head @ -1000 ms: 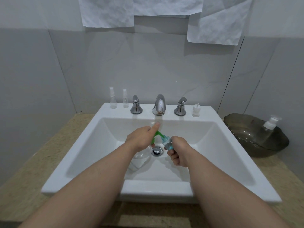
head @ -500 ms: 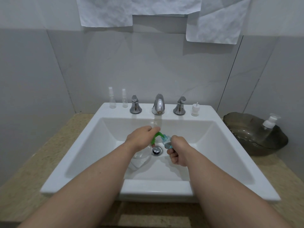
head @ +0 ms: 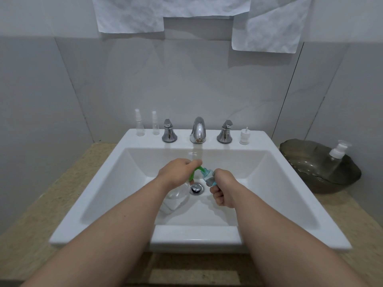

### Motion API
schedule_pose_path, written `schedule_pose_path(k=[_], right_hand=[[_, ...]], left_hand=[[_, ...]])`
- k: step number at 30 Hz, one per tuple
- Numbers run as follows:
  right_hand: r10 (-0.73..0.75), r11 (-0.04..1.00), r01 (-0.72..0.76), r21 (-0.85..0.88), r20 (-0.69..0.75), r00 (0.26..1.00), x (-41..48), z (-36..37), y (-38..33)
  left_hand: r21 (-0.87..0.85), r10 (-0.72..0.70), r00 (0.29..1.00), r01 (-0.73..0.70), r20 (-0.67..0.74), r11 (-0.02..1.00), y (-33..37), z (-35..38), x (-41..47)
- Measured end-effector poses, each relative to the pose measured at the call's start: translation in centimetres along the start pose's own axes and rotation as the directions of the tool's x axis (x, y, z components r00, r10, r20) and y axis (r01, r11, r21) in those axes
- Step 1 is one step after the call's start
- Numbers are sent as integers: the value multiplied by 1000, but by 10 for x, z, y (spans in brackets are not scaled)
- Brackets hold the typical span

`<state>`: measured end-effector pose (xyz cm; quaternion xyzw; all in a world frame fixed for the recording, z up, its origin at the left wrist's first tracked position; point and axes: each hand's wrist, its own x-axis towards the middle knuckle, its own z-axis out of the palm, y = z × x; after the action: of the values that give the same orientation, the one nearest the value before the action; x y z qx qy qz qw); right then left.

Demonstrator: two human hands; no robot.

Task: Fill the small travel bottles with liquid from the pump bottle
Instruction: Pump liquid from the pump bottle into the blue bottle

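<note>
We see the small bottle, bluish and clear, tilted in front of the faucet and over the basin of the sink. The right hand is curled into a fist round its lower part, so only the neck end shows. The green spout of the pump bottle meets that neck. The left hand wraps the pump head, with a fingertip lying on top of the spout. The clear body hangs below the hand, leaning toward us. A pale patch low on it may be a label, but we cannot read it, and the hand hides its shoulder. We cannot tell whether liquid is passing.

The drain lies in front of the faucet, just under both bottles. On the ledge, a chrome handle stands on either side of the faucet. Further left stand two slim spray bottles, and further right a small white cap. Well to the faucet's right a dark bowl sits on the speckled counter, with a second pump bottle leaning inside. Above the faucet crumpled paper sheets hang on the wall, cut off at the top. The basin floor is open on both sides of the hands, and the front rim runs under our forearms.
</note>
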<state>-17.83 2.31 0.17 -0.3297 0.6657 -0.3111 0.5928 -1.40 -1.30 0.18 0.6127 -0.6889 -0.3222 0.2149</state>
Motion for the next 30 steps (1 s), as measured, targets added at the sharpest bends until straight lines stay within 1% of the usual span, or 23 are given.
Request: schedule_pose_path(k=[10, 16, 22, 26, 30], right_hand=[[24, 998, -23, -64, 26, 999, 1, 1, 2], [39, 997, -37, -68, 38, 998, 4, 2, 3], [19, 999, -18, -31, 44, 999, 3, 1, 1], [17, 999, -16, -31, 36, 999, 4, 1, 1], [14, 999, -13, -32, 37, 999, 4, 1, 1]], left_hand=[[-86, 2, 1000, -1, 15, 996, 2, -1, 0], [-42, -17, 999, 15, -37, 999, -1, 0, -2], [4, -7, 998, 7, -65, 1000, 0, -3, -7], [-9, -13, 998, 13, -58, 1000, 1, -3, -7], [-64, -18, 999, 15, -38, 998, 2, -2, -5]])
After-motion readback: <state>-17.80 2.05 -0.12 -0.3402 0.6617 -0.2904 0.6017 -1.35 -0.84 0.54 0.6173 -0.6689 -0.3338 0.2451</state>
